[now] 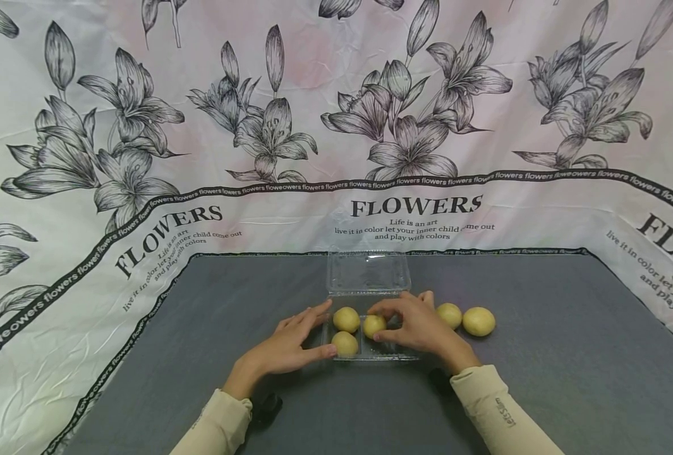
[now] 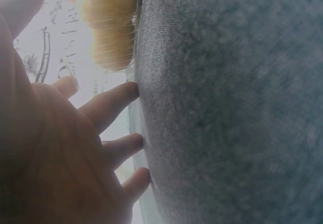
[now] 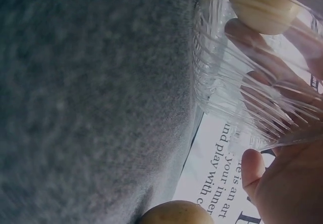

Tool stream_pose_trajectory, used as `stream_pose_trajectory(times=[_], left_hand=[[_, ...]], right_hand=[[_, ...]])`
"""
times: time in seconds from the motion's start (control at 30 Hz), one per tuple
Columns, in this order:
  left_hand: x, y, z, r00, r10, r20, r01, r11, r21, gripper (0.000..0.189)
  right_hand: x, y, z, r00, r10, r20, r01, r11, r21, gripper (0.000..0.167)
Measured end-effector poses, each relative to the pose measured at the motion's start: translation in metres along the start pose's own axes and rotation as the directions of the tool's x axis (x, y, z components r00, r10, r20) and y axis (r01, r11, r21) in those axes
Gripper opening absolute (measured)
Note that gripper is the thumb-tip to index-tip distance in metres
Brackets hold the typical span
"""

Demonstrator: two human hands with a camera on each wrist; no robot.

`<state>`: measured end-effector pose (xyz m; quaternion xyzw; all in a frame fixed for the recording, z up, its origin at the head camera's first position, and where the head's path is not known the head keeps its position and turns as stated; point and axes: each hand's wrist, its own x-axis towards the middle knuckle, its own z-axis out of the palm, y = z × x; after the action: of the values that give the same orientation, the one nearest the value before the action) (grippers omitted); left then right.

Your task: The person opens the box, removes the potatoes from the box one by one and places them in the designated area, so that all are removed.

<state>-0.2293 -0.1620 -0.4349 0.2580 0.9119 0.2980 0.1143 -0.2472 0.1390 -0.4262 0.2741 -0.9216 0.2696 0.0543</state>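
Observation:
A clear plastic box (image 1: pixel 390 357) with dividers stands in front of me, its lid (image 1: pixel 368 273) folded back behind it. Two yellow potatoes (image 1: pixel 345 320) sit in its left compartments, one behind the other. My right hand (image 1: pixel 421 324) reaches over the right side and pinches a third potato (image 1: pixel 375 327) between thumb and fingers, inside the box's outline. In the right wrist view this potato (image 3: pixel 265 7) shows through the ribbed plastic wall. My left hand (image 1: pixel 291 344) lies along the box's left side with fingers extended, the thumb tip at the front potato (image 1: pixel 344 344).
Two more potatoes, a rounder one (image 1: pixel 450 315) and an oval one (image 1: pixel 478 321), lie on the grey tabletop (image 1: pixel 569 354) right of the box. Behind the table hangs a white cloth (image 1: pixel 291 227) printed with flowers.

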Motion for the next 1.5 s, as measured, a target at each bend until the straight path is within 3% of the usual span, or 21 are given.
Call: stream_pose_trajectory(times=[0.5,0.8,1.5], left_hand=[[0.001,0.000,0.001,1.000,-0.009,0.003,0.009,1.000,-0.002,0.088],[0.000,0.000,0.001,1.000,-0.003,0.004,0.003,1.000,-0.008,0.087],[-0.001,0.001,0.000,1.000,0.003,0.009,-0.003,1.000,-0.018,0.088]], right_hand=[[-0.005,0.000,-0.009,0.998,-0.047,-0.032,0.048,0.997,0.056,0.042],[-0.013,0.002,-0.019,0.994,-0.060,-0.096,0.069,0.993,0.098,0.043],[-0.032,0.015,-0.042,0.967,-0.091,-0.236,0.112,0.991,0.077,0.043]])
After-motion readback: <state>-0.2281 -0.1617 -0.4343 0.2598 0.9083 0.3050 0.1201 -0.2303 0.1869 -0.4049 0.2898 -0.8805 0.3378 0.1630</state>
